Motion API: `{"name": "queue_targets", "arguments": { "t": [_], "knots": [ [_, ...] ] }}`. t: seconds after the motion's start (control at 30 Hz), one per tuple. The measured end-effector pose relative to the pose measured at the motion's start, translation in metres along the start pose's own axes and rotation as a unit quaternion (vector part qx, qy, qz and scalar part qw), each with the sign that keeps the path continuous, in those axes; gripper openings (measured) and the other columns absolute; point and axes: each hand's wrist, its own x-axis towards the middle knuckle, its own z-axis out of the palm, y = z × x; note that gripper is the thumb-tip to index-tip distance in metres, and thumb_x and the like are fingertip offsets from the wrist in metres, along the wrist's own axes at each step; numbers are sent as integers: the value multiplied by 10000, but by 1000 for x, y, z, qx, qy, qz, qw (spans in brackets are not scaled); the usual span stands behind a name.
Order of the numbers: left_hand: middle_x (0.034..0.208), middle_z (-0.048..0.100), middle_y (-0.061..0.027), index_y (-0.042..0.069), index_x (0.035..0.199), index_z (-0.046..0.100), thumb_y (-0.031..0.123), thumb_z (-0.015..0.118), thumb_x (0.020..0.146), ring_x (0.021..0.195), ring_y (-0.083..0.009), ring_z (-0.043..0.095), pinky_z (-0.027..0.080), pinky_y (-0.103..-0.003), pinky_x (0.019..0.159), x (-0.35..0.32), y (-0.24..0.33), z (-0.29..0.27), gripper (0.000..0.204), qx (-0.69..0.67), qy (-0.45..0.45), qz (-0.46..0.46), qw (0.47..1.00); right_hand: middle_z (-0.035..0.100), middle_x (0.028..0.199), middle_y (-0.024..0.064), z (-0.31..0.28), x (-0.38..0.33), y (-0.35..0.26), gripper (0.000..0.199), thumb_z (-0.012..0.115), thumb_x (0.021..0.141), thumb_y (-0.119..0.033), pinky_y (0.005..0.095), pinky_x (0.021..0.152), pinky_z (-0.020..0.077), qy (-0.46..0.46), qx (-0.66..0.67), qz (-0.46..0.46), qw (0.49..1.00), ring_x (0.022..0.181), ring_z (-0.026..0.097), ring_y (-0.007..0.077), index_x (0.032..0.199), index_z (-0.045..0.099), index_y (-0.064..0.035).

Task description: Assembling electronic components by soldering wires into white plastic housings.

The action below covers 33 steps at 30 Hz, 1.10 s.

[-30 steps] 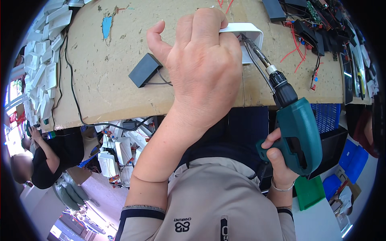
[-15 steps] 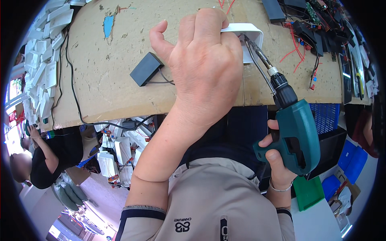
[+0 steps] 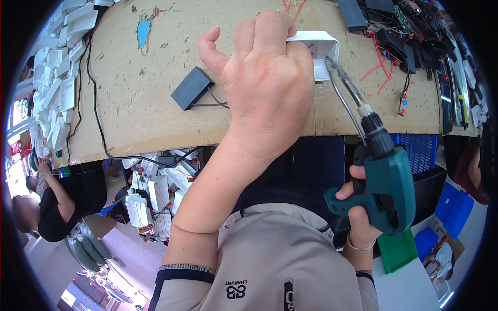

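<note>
My left hand (image 3: 267, 85) is closed on a white plastic housing (image 3: 332, 45), its open side turned toward the right. The back of this hand hides much of the housing. In my right hand (image 3: 361, 224) is a teal soldering gun (image 3: 397, 179), its fingers wrapped round the grip. A thin metal feed tube runs beside the gun's darkened tip, and both point up and left at the housing's opening. The tip appears just outside the opening. Left of my left hand lies a black box (image 3: 192, 89) with a cable that runs behind my wrist.
White housings (image 3: 66, 93) are heaped along the table's left side. Black boxes, circuit boards and red wires (image 3: 402, 46) crowd the far right. A black cable (image 3: 96, 114) crosses the left. Below the table edge are more white housings (image 3: 139, 210) and a green tray (image 3: 398, 251). Another person (image 3: 59, 199) works at left.
The soldering gun has drawn back a little, down and right, so its tip has left the inside of the housing. My left hand and the housing have barely moved.
</note>
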Motion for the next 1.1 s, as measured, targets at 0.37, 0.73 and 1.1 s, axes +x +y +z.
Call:
{"name": "queue_targets", "arguments": {
  "t": [0.37, 0.73, 1.1],
  "knots": [
    [1009, 535, -68, 60, 801, 625, 161, 673, 649, 894, -200, 515, 282, -429, 856, -4, -10, -20, 189, -60, -14, 42, 997, 567, 1011, 176, -17, -5, 3, 739, 734, 682, -369, 243, 548, 503, 37, 26, -71, 996, 665, 601, 151, 1195, 381, 28],
    [1044, 475, -201, 52, 1192, 417, 189, 675, 669, 847, -339, 521, 463, -360, 705, -16, -42, -28, 599, -196, -108, -19, 974, 551, 1044, 187, -14, -12, 3, 665, 666, 764, -332, 249, 595, 483, -11, 21, -125, 992, 705, 578, 153, 1217, 367, 52],
    [1111, 527, -119, -4, 1234, 395, 36, 696, 594, 1021, -208, 531, 414, -312, 883, -126, -162, -233, 709, -456, -48, -360, 813, 516, 1070, 163, -44, -5, 16, 584, 579, 835, -299, 244, 667, 450, -118, 87, -114, 983, 758, 513, 140, 1211, 356, 88]
  ]
}}
